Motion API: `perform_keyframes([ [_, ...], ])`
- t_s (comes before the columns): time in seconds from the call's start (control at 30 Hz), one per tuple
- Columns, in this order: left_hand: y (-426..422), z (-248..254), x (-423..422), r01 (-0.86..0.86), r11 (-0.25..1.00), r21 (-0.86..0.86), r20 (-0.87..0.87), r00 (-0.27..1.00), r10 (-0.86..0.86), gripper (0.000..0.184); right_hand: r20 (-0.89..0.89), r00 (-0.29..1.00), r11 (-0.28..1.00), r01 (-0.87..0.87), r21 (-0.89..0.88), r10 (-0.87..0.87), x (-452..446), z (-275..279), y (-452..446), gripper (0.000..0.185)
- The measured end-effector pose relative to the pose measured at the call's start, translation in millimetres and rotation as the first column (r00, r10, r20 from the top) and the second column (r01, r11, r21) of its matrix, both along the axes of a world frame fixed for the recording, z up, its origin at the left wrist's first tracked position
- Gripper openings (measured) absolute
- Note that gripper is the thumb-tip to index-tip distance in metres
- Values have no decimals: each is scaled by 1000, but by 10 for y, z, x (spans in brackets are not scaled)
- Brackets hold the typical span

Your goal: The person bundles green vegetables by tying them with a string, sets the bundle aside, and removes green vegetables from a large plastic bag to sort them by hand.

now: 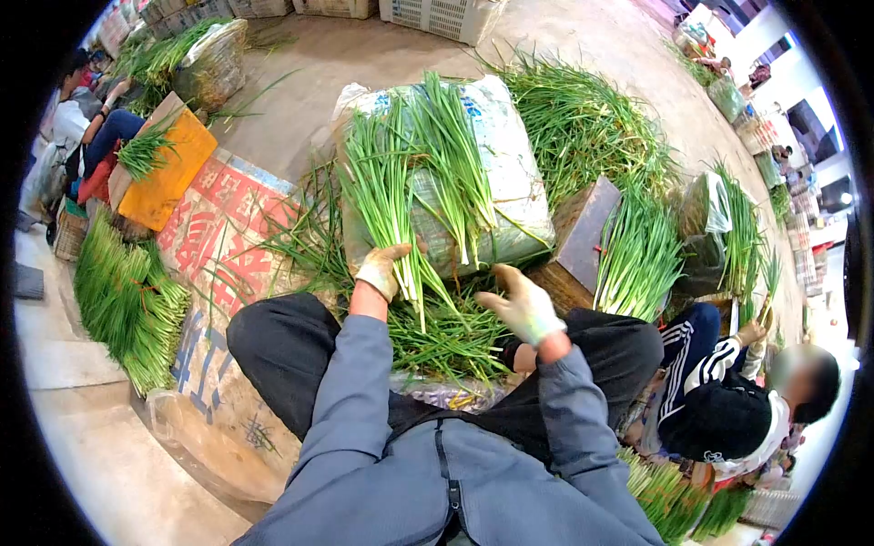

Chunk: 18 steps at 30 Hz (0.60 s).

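- A produce sorting or packing area, by its look
- Long green stalks (378, 164) in bundles and heaps all around
- Bare floor (314, 59) strewn with leaves
- Plastic crates (437, 18) along the far edge
- Other people (724, 414) seated among greens

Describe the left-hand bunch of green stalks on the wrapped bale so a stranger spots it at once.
Find the bulky, block-shaped bale wrapped in pale plastic, just above the view's middle. Across it lie two loose bunches of long, thin green stalks with whitish lower ends; the left bunch is the one. Unlike the right bunch, it has the person's left grip, gloved in off-white, on its pale end.
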<state>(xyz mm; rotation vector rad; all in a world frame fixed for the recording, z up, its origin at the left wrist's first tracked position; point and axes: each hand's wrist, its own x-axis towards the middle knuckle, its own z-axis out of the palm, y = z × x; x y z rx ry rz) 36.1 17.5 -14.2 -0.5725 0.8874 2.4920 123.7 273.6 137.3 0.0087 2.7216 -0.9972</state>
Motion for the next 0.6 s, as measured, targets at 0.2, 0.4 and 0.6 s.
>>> perform_keyframes([
  [0.2, 30, 46, 102, -29, 977, 211, 3, 1000, 29, 42, 264, 938, 917, -112, -383, 225, -71, -851, -777, 58],
  [0.4, -92, -379, 126, -83, 990, 117, 74, 994, 75, 38, 209, 978, 945, 70, -321, -1, -30, -886, -664, 31],
  [0.6, 125, -215, 251, -52, 963, 263, 24, 999, 48, 33, 42, 989, 988, -135, -68, 138, -217, -1422, -939, 30],
])
